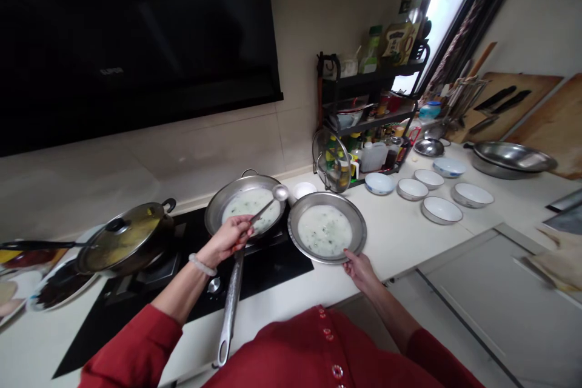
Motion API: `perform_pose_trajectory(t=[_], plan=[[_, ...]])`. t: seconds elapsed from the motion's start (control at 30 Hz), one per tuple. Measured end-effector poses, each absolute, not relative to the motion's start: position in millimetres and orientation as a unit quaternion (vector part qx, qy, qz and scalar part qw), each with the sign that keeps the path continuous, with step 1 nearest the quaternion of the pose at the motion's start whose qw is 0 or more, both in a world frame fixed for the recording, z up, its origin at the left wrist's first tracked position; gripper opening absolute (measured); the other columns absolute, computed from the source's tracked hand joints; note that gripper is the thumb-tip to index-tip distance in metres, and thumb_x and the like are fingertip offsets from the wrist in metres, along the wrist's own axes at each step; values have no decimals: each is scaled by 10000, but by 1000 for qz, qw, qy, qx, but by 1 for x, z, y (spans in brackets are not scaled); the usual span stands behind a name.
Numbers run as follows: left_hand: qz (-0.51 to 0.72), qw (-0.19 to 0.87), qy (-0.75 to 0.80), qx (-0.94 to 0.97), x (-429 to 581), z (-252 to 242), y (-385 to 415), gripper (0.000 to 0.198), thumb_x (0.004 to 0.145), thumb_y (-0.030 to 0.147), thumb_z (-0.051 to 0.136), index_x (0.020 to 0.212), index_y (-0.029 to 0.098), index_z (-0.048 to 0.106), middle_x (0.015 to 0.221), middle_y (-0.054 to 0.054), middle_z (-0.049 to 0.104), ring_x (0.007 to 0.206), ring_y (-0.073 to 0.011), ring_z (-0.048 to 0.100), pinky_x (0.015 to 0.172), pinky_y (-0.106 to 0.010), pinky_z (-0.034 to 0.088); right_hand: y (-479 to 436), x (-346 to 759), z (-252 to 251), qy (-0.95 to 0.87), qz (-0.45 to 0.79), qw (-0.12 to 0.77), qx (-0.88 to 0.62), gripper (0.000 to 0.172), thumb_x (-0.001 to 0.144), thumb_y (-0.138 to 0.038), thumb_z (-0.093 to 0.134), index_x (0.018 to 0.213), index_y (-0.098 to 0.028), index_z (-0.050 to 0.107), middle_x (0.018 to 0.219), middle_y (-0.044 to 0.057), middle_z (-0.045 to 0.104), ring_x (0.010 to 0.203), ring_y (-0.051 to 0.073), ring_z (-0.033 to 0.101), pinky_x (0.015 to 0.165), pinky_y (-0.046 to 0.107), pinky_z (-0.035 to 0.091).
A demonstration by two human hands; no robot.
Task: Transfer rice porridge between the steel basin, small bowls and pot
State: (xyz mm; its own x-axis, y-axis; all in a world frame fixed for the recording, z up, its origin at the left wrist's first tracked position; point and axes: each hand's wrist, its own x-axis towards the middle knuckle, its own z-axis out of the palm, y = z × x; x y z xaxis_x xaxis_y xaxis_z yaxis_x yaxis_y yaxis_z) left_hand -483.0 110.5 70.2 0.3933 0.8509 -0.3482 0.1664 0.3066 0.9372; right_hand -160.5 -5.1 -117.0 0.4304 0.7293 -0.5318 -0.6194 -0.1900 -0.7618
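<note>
My left hand (231, 235) is closed round the handle of a metal spoon (280, 193), whose bowl is over the right side of a wok (213, 213) on the stove. White liquid with green bits fills part of the wok. A wide metal basin (359, 221) with similar white, green-flecked liquid stands to the right of the wok, partly at the stove's edge. My right hand (359, 270) grips the basin's near right rim, with the thumb on top. The wok's long handle (233, 303) points toward me below my left hand.
A lidded pan (125, 242) and a plate of dark food (63, 285) are at the left. A small white bowl (304, 189) sits behind the basin. Several bowls (441, 210) and a steel pan (513, 157) stand at the right, near a spice rack (375, 76) and a leaning glass lid (331, 160).
</note>
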Motion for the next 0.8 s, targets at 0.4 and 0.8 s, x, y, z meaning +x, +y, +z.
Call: perform_pose_trajectory(t=[0.4, 0.8], plan=[[181, 547, 606, 549, -537, 45, 131, 29, 690, 108, 589, 674, 121, 569, 488, 35, 497, 287, -25, 287, 288, -154, 153, -5, -160, -115, -49, 530, 625, -571, 391, 563, -225, 825, 711, -197, 464, 480, -56, 542, 384, 73, 480, 361, 165, 357], [238, 740, 539, 323, -554, 49, 145, 122, 693, -16, 554, 755, 89, 562, 556, 1, 505, 315, 4, 283, 262, -90, 202, -5, -160, -114, -50, 534, 623, -569, 396, 537, -224, 832, 720, -192, 482, 471, -55, 549, 385, 74, 477, 366, 171, 361]])
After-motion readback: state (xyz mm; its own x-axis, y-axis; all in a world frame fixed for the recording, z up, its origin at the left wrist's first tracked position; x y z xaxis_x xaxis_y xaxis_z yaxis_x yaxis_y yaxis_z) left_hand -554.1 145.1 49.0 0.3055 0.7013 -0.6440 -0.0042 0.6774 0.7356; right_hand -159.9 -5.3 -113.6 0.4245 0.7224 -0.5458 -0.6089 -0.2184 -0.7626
